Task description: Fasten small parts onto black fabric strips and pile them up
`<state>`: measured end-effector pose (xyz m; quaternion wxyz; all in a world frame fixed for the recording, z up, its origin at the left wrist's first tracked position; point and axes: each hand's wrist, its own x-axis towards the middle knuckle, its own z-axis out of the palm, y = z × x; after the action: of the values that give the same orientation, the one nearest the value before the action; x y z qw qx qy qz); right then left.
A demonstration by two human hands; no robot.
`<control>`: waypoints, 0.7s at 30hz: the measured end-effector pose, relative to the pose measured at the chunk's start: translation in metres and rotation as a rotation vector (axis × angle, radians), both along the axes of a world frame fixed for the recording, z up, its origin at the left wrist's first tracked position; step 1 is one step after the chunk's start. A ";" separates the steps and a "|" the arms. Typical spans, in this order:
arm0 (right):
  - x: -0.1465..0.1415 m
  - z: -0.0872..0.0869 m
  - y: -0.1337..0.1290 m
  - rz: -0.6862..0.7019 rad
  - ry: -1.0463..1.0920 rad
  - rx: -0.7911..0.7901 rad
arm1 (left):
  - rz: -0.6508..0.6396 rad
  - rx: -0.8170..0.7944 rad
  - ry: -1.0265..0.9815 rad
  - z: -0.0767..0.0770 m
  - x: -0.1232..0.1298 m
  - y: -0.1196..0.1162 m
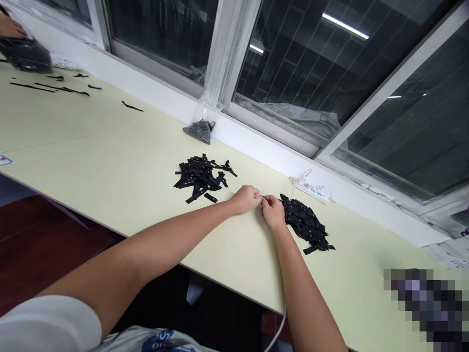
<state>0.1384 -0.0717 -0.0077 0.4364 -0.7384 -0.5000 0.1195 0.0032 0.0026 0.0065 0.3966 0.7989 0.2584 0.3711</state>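
My left hand (pixel 246 199) and my right hand (pixel 273 210) meet over the pale table, fingertips close together. Both are closed, with fingers pinched. A small dark bit shows between them, too small to make out. To the left of my left hand lies a loose pile of short black strips (pixel 200 176), with one strip (pixel 210 197) apart at its near edge. Just right of my right hand is a denser pile of black strips (pixel 306 222) with small shiny spots.
A clear bag with dark contents (pixel 201 131) and a white power strip (pixel 314 189) stand along the windowed wall. Black strips (pixel 62 89) lie at far left, near another person's hand (pixel 10 27) and a bag. A white cable (pixel 278 330) hangs at the table's front edge.
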 end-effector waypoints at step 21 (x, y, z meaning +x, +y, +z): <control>0.002 0.000 0.001 0.021 0.042 0.003 | 0.010 0.071 0.007 -0.001 -0.002 0.004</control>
<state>0.1399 -0.0711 -0.0074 0.4464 -0.7299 -0.4987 0.1389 0.0017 0.0061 0.0052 0.3651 0.8125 0.2506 0.3791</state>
